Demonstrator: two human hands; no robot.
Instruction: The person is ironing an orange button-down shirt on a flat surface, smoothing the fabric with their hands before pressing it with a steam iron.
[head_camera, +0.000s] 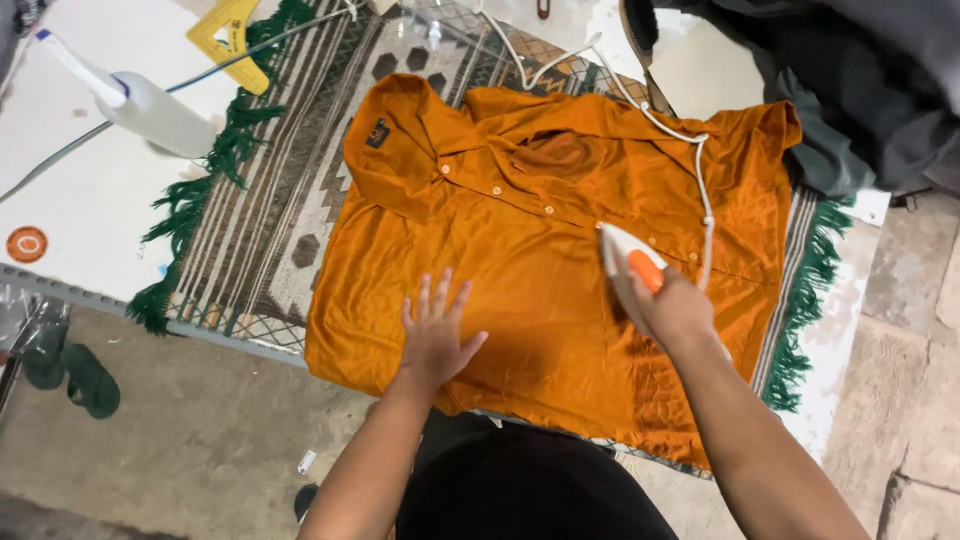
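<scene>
Right hand (678, 312) gripping iron (628, 262) on shirt (520, 250)

A: What's carrying it all?
B: A white table (80, 200), sitting on a concrete floor (200, 440).
A: Lying on it?
B: A fringed rug (270, 200), a spray bottle (150, 110), a yellow set square (228, 30), a grey cloth pile (860, 90).

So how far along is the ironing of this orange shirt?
Done: the orange shirt lies spread and buttoned on the patterned rug. In hand: the right hand grips the iron mid-shirt; the left hand lies flat on the cloth. Left: creases show near the collar.
</scene>
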